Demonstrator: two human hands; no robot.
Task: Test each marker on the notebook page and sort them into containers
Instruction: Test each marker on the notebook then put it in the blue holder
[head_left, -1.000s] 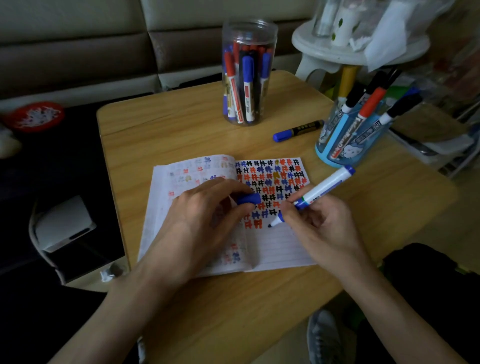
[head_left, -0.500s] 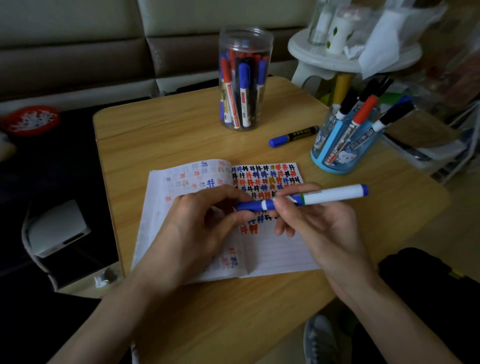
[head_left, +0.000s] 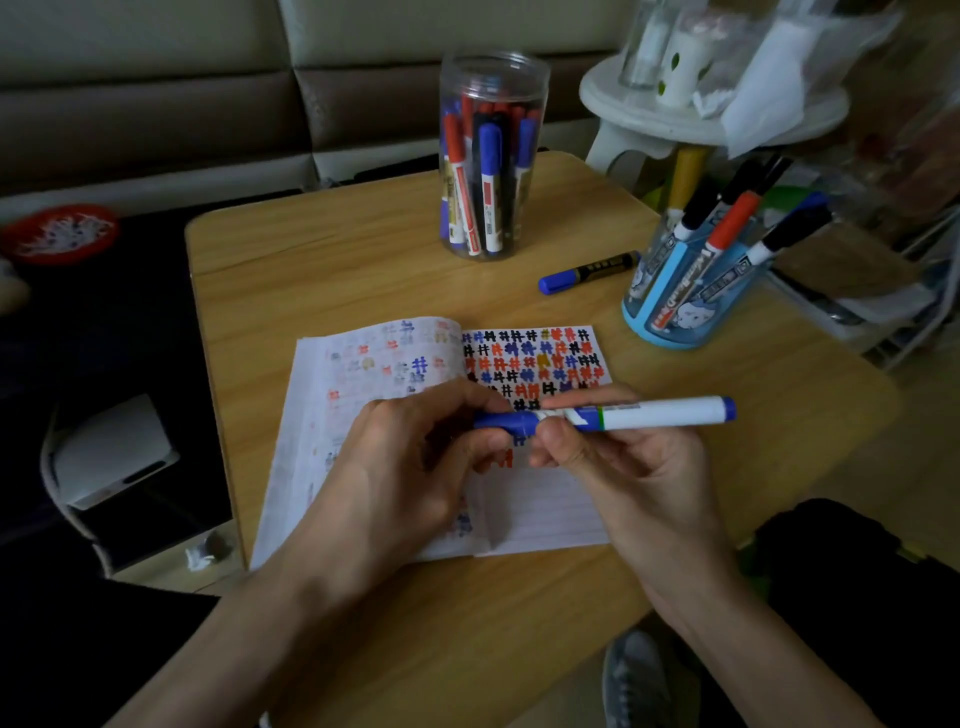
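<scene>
Table (head_left: 363, 270), notebook (head_left: 540, 514) near front edge; right hand (head_left: 634, 467) grips marker (head_left: 660, 413), left hand (head_left: 405, 467) pinches cap (head_left: 506, 422), seemingly on.

A white marker (head_left: 660, 413) with its blue cap (head_left: 506, 422) pointing left is being held level over the open notebook (head_left: 540, 509), the left hand (head_left: 410, 467) pinching the cap and the right hand (head_left: 623, 467) gripping the barrel. The notebook is lying flat on the desk (head_left: 311, 270), its right page carrying rows of black, red and blue marks. A clear jar (head_left: 493, 156) of upright markers is standing at the far edge, a blue holder (head_left: 685, 312) of leaning markers at the right, with a loose marker (head_left: 587, 271) lying between them.
</scene>
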